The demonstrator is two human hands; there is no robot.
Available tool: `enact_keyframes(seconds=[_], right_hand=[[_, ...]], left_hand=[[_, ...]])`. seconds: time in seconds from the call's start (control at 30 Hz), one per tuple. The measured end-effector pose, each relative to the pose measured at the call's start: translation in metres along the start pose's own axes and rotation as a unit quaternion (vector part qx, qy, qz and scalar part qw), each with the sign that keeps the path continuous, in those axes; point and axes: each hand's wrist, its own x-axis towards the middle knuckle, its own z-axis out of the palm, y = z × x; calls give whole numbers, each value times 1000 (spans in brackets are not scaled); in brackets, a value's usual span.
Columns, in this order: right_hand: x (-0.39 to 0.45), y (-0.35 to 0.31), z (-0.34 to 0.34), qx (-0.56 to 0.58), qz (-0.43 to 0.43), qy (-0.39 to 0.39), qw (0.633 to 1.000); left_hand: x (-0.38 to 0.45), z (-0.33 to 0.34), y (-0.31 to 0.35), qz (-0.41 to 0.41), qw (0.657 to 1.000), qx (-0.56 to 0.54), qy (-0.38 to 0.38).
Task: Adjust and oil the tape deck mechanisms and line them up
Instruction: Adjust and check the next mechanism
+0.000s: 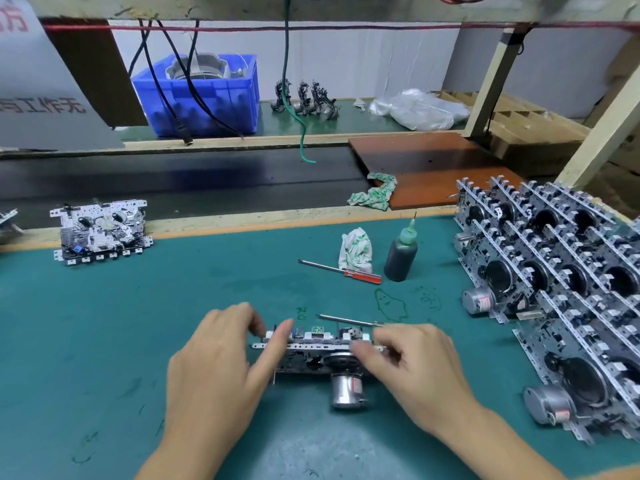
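Many silver metal tape deck mechanisms (pixel 554 282) stacked in rows at right on green bench mat (pixel 104 323). One more silver mechanism (pixel 102 230) lying flat, far left. Between both hands, upright metal tape deck mechanism (pixel 311 355): left hand (pixel 221 368) pinching its top edge, right hand (pixel 412 365) gripping its right end plus thin screwdriver (pixel 346 320). Dark oil bottle with green nozzle (pixel 401 254) just beside red-handled screwdriver (pixel 341 271).

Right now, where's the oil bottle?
In the head view, the oil bottle stands upright on the green mat, right of centre, between the crumpled cloth and the rows of mechanisms, just behind the red-handled screwdriver.
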Motion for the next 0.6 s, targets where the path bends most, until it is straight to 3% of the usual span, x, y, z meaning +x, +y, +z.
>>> enact_keyframes(seconds=[0.07, 0.17, 0.27, 0.6], right_hand=[[4, 4, -5, -24, -14, 7, 1000], [11, 7, -8, 113, -21, -80, 990], [10, 11, -5, 145, -46, -130, 980], [7, 13, 7, 262, -2, -115, 958]], left_hand=[[3, 3, 1, 71, 997, -40, 12], [6, 8, 4, 151, 983, -94, -43], [10, 13, 6, 159, 972, -151, -83], [11, 15, 8, 149, 953, -253, -73]])
